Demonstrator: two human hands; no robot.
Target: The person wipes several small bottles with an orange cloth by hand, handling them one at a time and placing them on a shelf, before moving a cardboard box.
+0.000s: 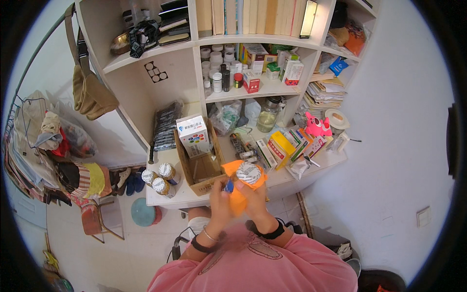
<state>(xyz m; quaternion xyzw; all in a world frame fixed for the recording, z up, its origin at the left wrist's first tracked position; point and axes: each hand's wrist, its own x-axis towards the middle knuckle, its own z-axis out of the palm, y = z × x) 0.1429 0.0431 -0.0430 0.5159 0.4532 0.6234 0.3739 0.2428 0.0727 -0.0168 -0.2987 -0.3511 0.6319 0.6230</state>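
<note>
Both my hands are raised in front of the desk's front edge, around a jar with a silver-and-white patterned lid (pixel 249 172) and an orange cloth (pixel 238 200). The cloth wraps the jar's side and hangs below it. My left hand (pixel 220 200) grips the cloth on the left, beside a small blue piece (pixel 229 185). My right hand (pixel 255 199) holds the jar and cloth from the right, thumb near the lid. Several similar jars (pixel 163 186) stand at the desk's left corner. An open cardboard box (pixel 206 188) lies behind my hands, holding a white printed carton (pixel 193 135).
The white desk (pixel 160 202) bears medicine boxes (pixel 281 149), a silver packet (pixel 300 168), a glass jug (pixel 267 118) and a pink plush toy (pixel 317 125). Shelves with bottles and books rise behind. A teal stool (pixel 143 211) stands on the floor at left.
</note>
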